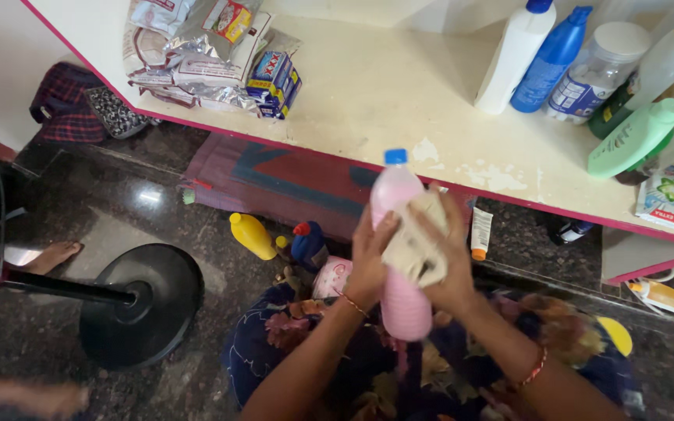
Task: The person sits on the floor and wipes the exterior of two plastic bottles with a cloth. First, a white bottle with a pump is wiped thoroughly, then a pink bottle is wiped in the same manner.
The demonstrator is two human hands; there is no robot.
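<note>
Both hands are up in front of the person, over a lap covered in dark flowered cloth. The left hand (368,261) is wrapped around the middle of one pink bottle (399,249) with a blue cap, fingers closed on its side. The right hand (450,261) is closed too, pressing one pale, crumpled cloth (416,245) flat against the bottle's right side. The bottle stands nearly upright between the two hands, its cap pointing toward the far shelf edge.

The cream shelf (384,93) with a pink rim runs across the far side. On its far right stand several containers close together: one white bottle (515,54) with a blue cap, one blue bottle (551,58), one clear jar (598,70) with a white lid, one light green bottle (637,136) lying tilted, and one clear bottle with a yellow cap (668,54). One small sachet (671,199) lies near the shelf's right edge. At the far left of the shelf sits a heap of foil packets (189,47) beside a stack of small blue boxes (274,78).

On the dark stone floor, left of the hands, lie one yellow bottle (253,235) and one dark blue bottle (308,243) with a red cap. One white tube (480,232) with an orange cap lies to the right of the hands. The round black base (146,300) of a stand sits at near left, with one bare foot (52,256) beyond it.
</note>
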